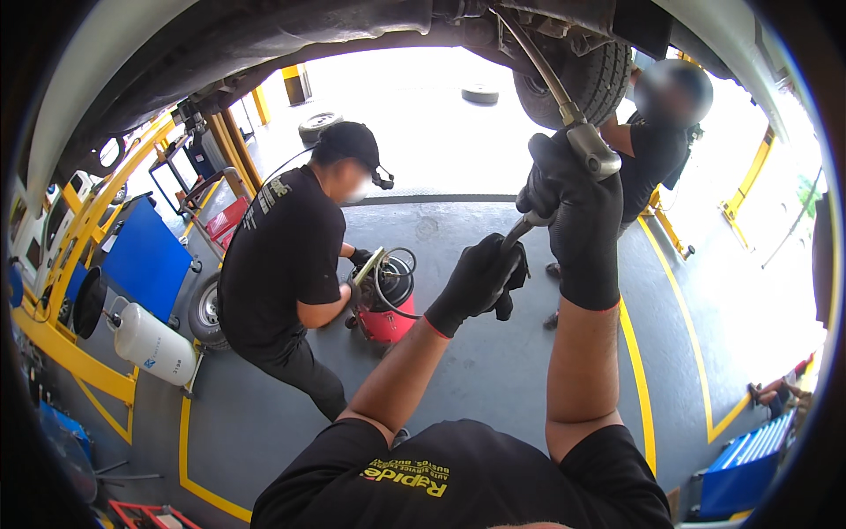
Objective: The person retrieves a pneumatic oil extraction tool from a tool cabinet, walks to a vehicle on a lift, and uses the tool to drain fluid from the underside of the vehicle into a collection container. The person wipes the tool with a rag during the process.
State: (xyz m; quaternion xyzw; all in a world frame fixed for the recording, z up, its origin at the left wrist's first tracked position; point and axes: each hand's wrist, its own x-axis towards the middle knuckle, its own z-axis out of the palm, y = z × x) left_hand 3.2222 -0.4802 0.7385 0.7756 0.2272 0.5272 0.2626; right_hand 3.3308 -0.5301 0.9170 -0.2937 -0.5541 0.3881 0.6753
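Observation:
Both my hands wear black gloves and are raised beneath a lifted vehicle. My right hand is closed around a metal tool, just below its rounded silver head. From that head a long thin shaft runs up to the vehicle's underside; where its tip meets the vehicle is unclear. Lower and to the left, my left hand wraps around the grey bar-like handle of the same tool. The exact kind of tool cannot be told. The gloves hide much of its middle.
At left, a person bends over a red drum with hoses. Another person stands at right by the mounted wheel. A white tank, blue cabinet and yellow lift frame stand further left.

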